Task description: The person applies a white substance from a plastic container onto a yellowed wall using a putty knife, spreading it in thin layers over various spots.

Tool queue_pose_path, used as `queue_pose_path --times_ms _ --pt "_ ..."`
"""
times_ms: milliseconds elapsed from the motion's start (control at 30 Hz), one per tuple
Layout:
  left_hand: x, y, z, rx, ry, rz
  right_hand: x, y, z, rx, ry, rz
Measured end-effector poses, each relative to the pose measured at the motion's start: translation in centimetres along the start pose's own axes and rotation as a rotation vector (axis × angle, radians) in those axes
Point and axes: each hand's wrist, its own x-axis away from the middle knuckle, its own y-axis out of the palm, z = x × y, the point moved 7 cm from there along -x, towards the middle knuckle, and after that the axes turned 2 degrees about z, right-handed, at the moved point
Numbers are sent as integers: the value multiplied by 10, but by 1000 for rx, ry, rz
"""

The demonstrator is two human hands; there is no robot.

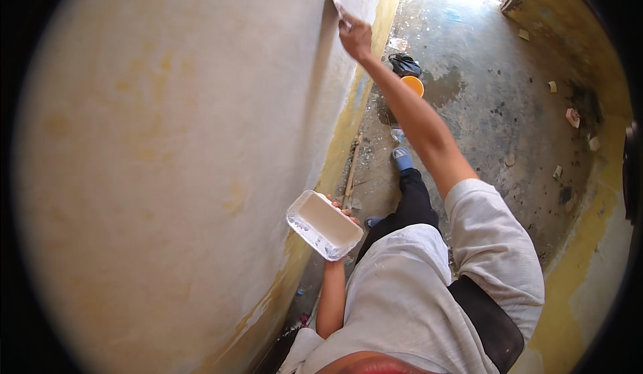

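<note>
My right arm reaches far up along the wall point(194, 139), which is whitish with yellow patches. In my right hand point(357, 40) is a putty knife point(336, 3), its blade at the wall surface. My left hand point(345, 212) holds a white rectangular tray point(309, 234) from beneath, close to the wall and low in front of me. Fingertips show over the tray's far edge, while the palm is hidden under it. Smooth off-white putty lies inside, and smears coat the rim.
Beside the wall's foot stand an orange bucket point(414, 86) and a black bag point(404, 65). A long stick point(352, 165) lies on the stained concrete floor point(482, 106) near my sandalled feet. Scraps are scattered to the right, below another yellow wall point(589, 260).
</note>
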Motion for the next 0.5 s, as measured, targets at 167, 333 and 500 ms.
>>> queue_pose_path --times_ms 167,333,500 --pt "-4 5 -3 -18 -5 -31 203 -13 -50 -229 3 -243" --pt "-1 4 -3 -1 -38 -40 306 -54 -54 -236 94 -645" --pt "-3 1 -1 -11 -66 -118 170 -84 -12 -127 -86 -208"
